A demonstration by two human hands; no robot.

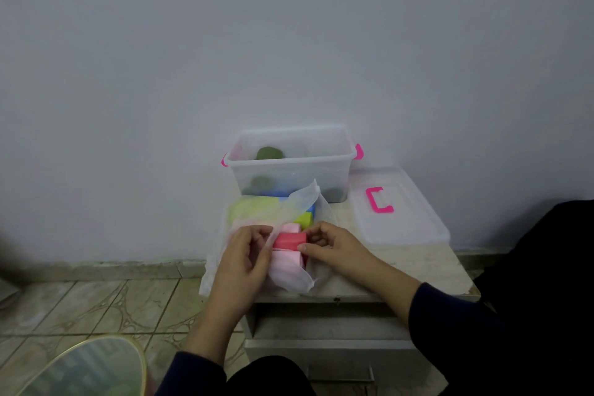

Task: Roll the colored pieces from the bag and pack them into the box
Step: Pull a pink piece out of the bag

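The right hand (pixel 331 243) pinches the right end of a dark pink piece (pixel 289 240) with its thumb and curled fingers. The left hand (pixel 244 254) sits just on the other side. Its fingers curl around the thin white bag (pixel 289 273) and pull the edge back so the piece can come out.

The dark pink piece lies between the two hands. Its long side runs left to right, from one hand to the other. The right hand has the better hold on it, so I think that hand will lift it out.

Around it, more colored pieces are packed in the bag: a light pink one (pixel 287 259) nearer the person, another light pink one just behind, then a yellow-green one (pixel 303 219) and a bit of blue.

Farther back on the bench (pixel 427 264) stands the clear box (pixel 289 167) with pink clips. It is open, and some dark green and blue things are already inside. The box is straight behind the bag, touching it or nearly so. Its lid (pixel 398 212) lies flat to the right.
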